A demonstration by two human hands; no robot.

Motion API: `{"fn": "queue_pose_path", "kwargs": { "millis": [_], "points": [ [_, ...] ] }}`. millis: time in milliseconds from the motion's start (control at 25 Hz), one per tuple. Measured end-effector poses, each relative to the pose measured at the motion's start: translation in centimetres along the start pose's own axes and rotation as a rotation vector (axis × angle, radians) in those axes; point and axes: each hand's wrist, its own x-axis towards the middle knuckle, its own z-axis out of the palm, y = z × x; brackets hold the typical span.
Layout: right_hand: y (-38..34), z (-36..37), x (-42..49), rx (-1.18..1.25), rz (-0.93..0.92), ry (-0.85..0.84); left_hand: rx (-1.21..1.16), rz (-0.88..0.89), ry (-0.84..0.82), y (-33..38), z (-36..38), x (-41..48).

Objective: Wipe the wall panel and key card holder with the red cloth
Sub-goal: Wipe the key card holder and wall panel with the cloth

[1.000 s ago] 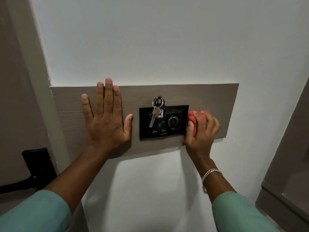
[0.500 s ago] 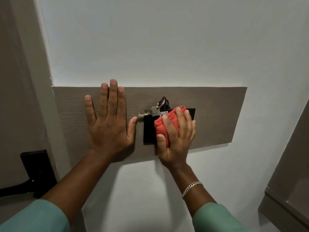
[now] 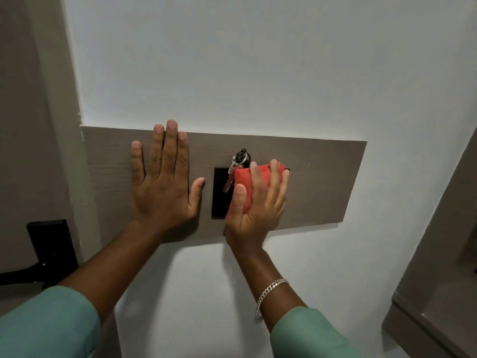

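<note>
A brown wood-grain wall panel (image 3: 317,187) runs across the white wall. In its middle sits a black key card holder (image 3: 219,195), most of it covered by my right hand (image 3: 258,202). That hand presses a folded red cloth (image 3: 245,187) flat against the holder. A key on a ring (image 3: 236,169) hangs from the holder's top, just left of the cloth. My left hand (image 3: 162,182) lies flat on the panel to the left of the holder, fingers spread and pointing up, holding nothing.
A black door lock plate with a lever handle (image 3: 51,249) is on the brown door at the lower left. A brown cabinet edge (image 3: 438,280) juts in at the right. White wall (image 3: 258,60) lies above and below the panel.
My right hand has carried the red cloth from the holder's right edge leftward onto its face. The key, swung out to the left half a second ago, hangs down again. My left hand stays put.
</note>
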Motion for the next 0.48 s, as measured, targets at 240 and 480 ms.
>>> {"fn": "queue_pose_path", "kwargs": {
  "millis": [240,480],
  "points": [
    [5.5,-3.5,0.7,-0.188,-0.595,-0.283,-0.540,-0.228,0.047,2.7,-2.8,-5.0],
    [6.5,-4.6,1.6,-0.122,-0.623,-0.404,-1.281,-0.817,-0.312,11.5,-3.7,-6.2]
  ]
}}
